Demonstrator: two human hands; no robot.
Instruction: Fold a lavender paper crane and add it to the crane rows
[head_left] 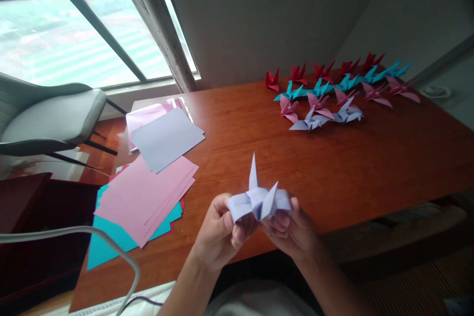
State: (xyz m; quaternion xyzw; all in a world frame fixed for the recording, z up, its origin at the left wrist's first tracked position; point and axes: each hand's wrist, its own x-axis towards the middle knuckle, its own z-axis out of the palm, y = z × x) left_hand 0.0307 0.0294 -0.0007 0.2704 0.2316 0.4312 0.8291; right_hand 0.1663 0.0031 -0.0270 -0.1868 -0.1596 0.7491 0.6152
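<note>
A pale lavender origami crane (258, 198) is held up over the near edge of the table, its two narrow points rising and its wings curled downward at the sides. My left hand (219, 231) pinches the left wing between thumb and fingers. On the other side, my right hand (294, 231) grips the right wing, with some fingers tucked beneath the paper. Two finished lavender cranes (313, 121) stand further back on the table, in front of rows of pink cranes (321, 105), turquoise cranes (321, 88) and red cranes (323, 71).
On the wooden table (229, 133), lavender sheets (168, 136) lie at the left, above fanned pink sheets (148, 197) and turquoise sheets (111, 244). A pale cable (135, 269) curves across the lower left. Beyond the table stand a chair (48, 116) and a window (74, 34).
</note>
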